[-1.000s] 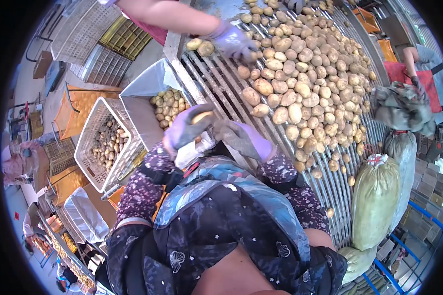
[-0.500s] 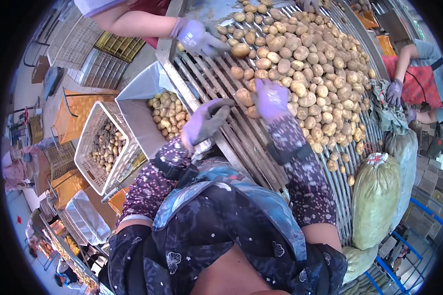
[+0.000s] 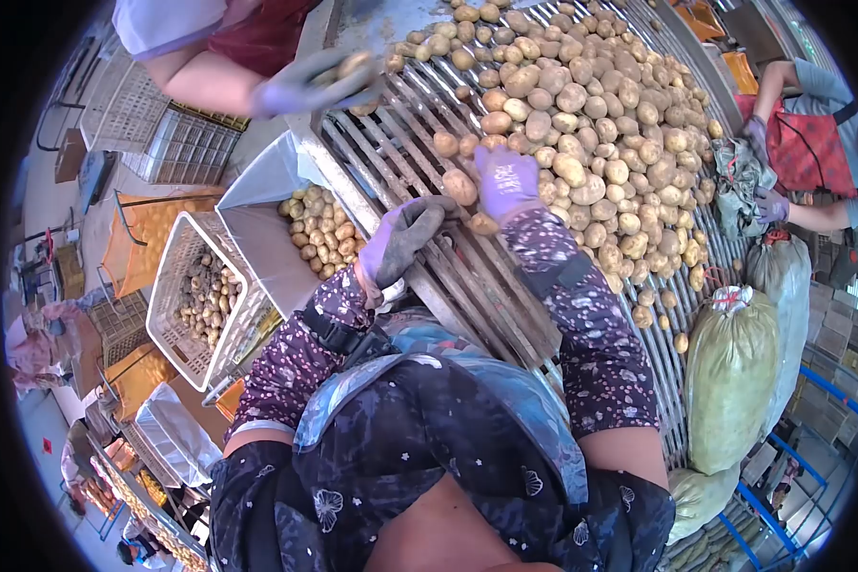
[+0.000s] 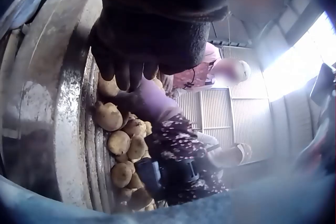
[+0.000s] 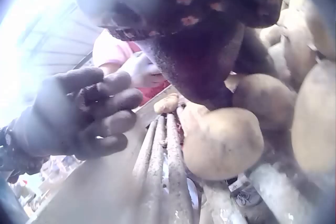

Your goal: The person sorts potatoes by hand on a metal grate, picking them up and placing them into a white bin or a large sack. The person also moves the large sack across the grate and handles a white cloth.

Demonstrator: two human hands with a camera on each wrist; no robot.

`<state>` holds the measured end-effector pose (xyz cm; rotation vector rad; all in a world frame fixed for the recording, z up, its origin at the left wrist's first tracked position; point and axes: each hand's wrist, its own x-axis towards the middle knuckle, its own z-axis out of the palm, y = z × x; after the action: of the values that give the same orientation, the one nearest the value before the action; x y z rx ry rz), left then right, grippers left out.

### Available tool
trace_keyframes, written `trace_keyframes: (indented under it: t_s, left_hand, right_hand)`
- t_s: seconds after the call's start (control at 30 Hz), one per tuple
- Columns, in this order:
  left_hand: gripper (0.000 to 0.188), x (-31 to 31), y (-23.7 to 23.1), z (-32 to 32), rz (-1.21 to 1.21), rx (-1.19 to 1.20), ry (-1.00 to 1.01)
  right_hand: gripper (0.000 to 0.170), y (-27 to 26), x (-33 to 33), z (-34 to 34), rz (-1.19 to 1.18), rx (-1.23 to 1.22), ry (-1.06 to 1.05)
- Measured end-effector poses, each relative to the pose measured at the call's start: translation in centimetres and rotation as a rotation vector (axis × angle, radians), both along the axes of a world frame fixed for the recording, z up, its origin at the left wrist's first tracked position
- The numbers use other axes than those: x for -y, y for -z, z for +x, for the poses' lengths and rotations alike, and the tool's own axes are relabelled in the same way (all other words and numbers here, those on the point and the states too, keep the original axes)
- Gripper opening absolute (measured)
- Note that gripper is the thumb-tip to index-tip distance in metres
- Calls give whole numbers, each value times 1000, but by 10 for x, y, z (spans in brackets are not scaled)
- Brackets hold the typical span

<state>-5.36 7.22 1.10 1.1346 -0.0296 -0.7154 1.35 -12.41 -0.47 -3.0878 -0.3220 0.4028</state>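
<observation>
Potatoes [image 3: 591, 143] lie heaped on a slatted metal rack [image 3: 486, 296]. My right hand [image 3: 508, 181], in a purple glove, reaches to the near edge of the heap, with its fingers among the potatoes and their tips hidden. Beside it lies a larger potato [image 3: 459, 188], and a pale potato [image 5: 223, 142] sits close to the fingers in the right wrist view. My left hand [image 3: 405, 238], gloved purple with a grey palm, hovers over the rack's edge. The right wrist view shows its loosely bent fingers [image 5: 113, 121] holding nothing.
A lined bin [image 3: 267, 224] and a white crate [image 3: 176, 329], both with potatoes, stand left of the rack. Another person's gloved hand [image 3: 315, 84] carries a potato at the far left. Full sacks [image 3: 734, 381] stand at right, near a person in a red apron [image 3: 810, 148].
My hands have parted: the right moved up onto the heap, and the potato held between them is gone from the hands. The other person's hand moved left from the heap with a potato.
</observation>
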Motion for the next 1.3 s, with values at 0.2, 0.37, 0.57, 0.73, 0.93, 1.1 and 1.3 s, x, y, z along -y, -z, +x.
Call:
trace_keyframes:
  t_s: [0.2,0.37,0.57,0.73,0.93,1.1,1.3]
  left_hand:
    - [53,0,-1,8,-344,-406,-161]
    - [50,4,5,14,-685,-633,-77]
    - [52,-2,7,17,-906,-601,-35]
    - [53,-12,17,13,-939,-691,-43]
    - [63,-30,16,3,-1054,-740,-3]
    - [67,-57,9,-13,-1059,-699,-82]
    - [65,-98,3,-42,-1107,-586,-244]
  right_hand:
    - [39,-17,22,-38,1087,-226,147]
    - [33,-29,75,-20,664,401,171]
    - [40,-36,89,-28,146,137,199]
    - [55,-43,76,-46,1643,-219,508]
    - [58,-33,20,-77,2407,-734,474]
    - [57,-42,-34,-80,1882,-355,520]
    - [46,-69,-102,-62,1518,-242,136]
